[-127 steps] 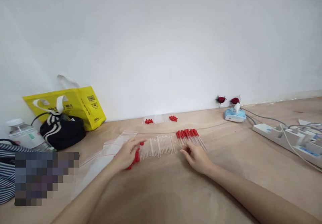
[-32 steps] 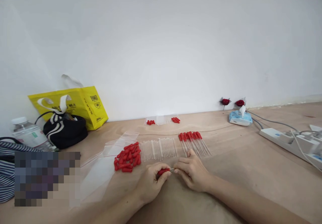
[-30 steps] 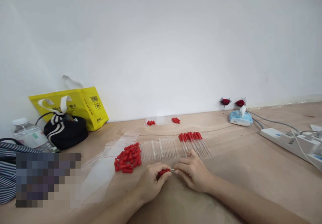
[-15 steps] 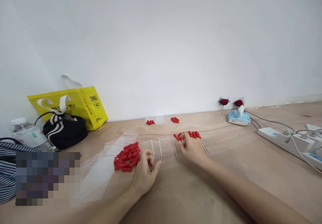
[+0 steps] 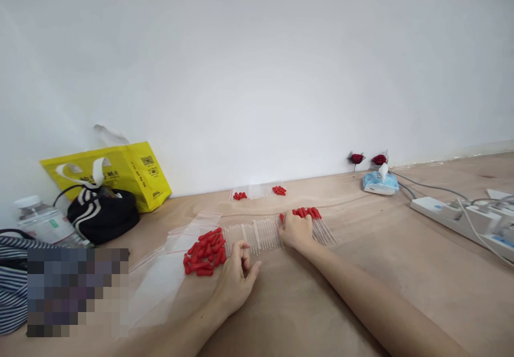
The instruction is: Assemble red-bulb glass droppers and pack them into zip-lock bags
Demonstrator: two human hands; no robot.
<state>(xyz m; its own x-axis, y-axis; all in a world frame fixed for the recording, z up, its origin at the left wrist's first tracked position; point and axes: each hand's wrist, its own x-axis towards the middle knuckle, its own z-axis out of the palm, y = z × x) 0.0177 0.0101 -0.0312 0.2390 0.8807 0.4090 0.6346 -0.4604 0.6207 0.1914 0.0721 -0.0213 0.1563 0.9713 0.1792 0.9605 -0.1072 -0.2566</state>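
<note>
My left hand point(image 5: 236, 276) rests on the table with loosely curled fingers and the thumb apart; nothing shows in it. Just left of it is a pile of red rubber bulbs point(image 5: 204, 252), lying partly on a clear plastic bag point(image 5: 160, 276). Thin clear glass tubes point(image 5: 263, 235) lie side by side between my two hands. My right hand point(image 5: 297, 231) is closed over the left end of a row of droppers point(image 5: 317, 213), clear tubes with red bulbs on top. Its fingers pinch at a dropper there, though the fingertips are mostly hidden.
By the wall lie small bags with red bulbs point(image 5: 280, 190). To the left stand a yellow bag point(image 5: 138, 177), a black pouch point(image 5: 108, 215) and a plastic bottle point(image 5: 46, 223). On the right are a tissue pack point(image 5: 380, 183), two dark red flowers point(image 5: 356, 158) and a power strip point(image 5: 433, 210).
My right hand has shifted slightly left and nearer along the dropper row, uncovering more of the tubes at its right. My left hand has hardly moved.
</note>
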